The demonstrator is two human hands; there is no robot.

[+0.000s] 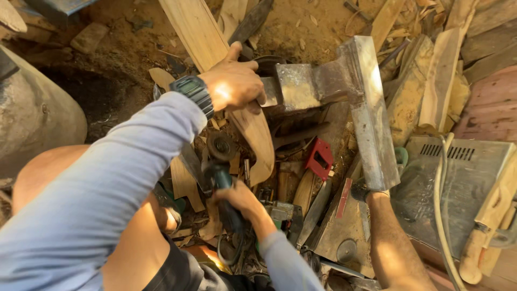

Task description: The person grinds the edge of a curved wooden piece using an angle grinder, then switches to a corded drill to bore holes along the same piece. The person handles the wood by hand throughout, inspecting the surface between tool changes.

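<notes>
My left hand, a dark digital watch on its wrist, is clamped over the left end of a heavy T-shaped steel piece. That piece lies across a long wooden plank. Lower down, my right hand grips the teal body of an angle grinder. The grinder's disc points up toward the plank, just below my left hand. Another person's bare arm comes in from the bottom right, and its hand holds the lower end of the steel bar.
Wood offcuts and sawdust cover the ground all around. A grey metal machine box with a pale cable sits at the right. A small red part and assorted tools lie in the middle. A large grey drum stands at the left.
</notes>
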